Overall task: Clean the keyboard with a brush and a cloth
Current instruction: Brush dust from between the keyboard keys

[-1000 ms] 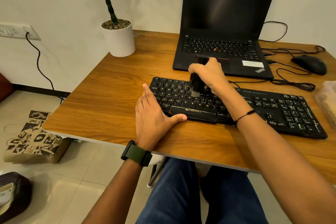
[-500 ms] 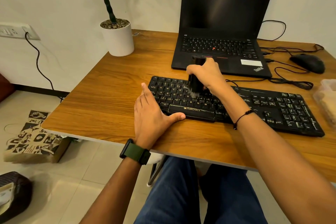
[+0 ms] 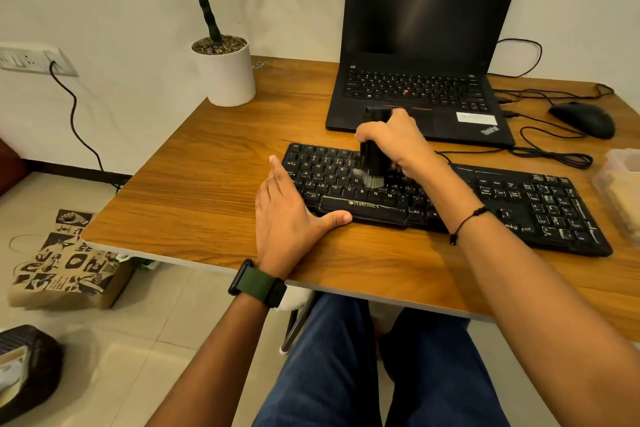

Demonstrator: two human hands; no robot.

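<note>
A black keyboard (image 3: pixel 519 204) lies across the wooden desk (image 3: pixel 194 184). My right hand (image 3: pixel 394 142) grips a black upright brush (image 3: pixel 372 156), its grey bristles touching the keys in the letter area. My left hand (image 3: pixel 287 211) lies flat with straight fingers at the keyboard's left end, thumb along its front edge. No cloth is visible.
An open black laptop (image 3: pixel 422 45) stands behind the keyboard. A white plant pot (image 3: pixel 225 73) sits at the back left, a black mouse (image 3: pixel 581 120) and cables at the back right. A clear plastic box (image 3: pixel 620 191) is at the right edge. A paper bag (image 3: pixel 65 263) rests on the floor.
The brush and my right hand have shifted slightly over the letter keys. My left hand stays at the keyboard's left end.
</note>
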